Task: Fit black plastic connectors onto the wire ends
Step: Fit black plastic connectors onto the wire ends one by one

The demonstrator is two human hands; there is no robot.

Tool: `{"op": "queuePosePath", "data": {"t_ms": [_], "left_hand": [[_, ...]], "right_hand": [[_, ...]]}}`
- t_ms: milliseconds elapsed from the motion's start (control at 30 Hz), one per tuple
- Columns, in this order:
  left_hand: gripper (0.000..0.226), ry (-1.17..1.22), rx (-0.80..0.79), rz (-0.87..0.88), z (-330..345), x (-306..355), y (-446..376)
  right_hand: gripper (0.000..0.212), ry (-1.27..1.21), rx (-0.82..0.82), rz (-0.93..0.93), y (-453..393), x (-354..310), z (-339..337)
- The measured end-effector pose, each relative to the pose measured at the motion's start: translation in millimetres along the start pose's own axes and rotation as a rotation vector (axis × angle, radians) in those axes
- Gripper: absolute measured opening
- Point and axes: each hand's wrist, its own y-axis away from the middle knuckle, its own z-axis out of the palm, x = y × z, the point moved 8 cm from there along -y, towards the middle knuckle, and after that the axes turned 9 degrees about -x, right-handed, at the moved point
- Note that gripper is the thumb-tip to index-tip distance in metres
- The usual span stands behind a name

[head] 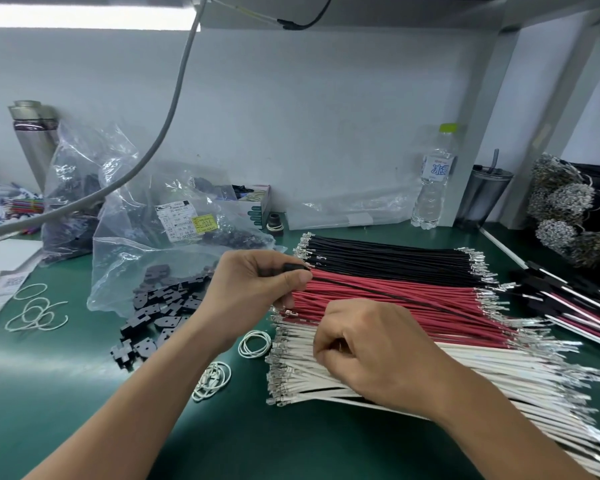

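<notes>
Fingers of left hand are pinched on black connector with black wire attached | right hand fingers are curled into white wires | red wires are lying between.

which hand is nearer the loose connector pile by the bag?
Left. The left hand is just right of the connector pile; the right hand is farther right, over the white wires.

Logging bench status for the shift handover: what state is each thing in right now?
Left hand: grips black plastic connector, one black wire fitted.
Right hand: fingers curled on white wires.
Clear plastic bag: open, connectors spilled out.
Clear water bottle: upright, capped.
</notes>
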Motion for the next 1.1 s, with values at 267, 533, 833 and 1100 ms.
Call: {"op": "queuePosePath", "data": {"t_ms": [267, 533, 833, 1100], "left_hand": [[0.024, -0.008, 0.000, -0.010, 1.3, -2.4, -1.1], [0.024, 0.050, -0.034, -0.020, 2.2, -4.6, -1.3], [0.027, 0.057, -0.054, -0.050, 1.8, -7.8, -2.4], [0.028, 0.094, -0.073, -0.073, 1.9, -4.7, -0.7]], "right_hand": [[0.011, 0.061, -0.024, -0.024, 0.2, -8.4, 0.6], [0.025, 0.073, -0.054, -0.040, 1.3, -7.3, 2.5], [0.012, -0.072, 0.030, 0.050, 2.1, 5.5, -4.8], [0.012, -0.283, 0.262, 0.110, 6.4, 28.8, -25.4]]}}
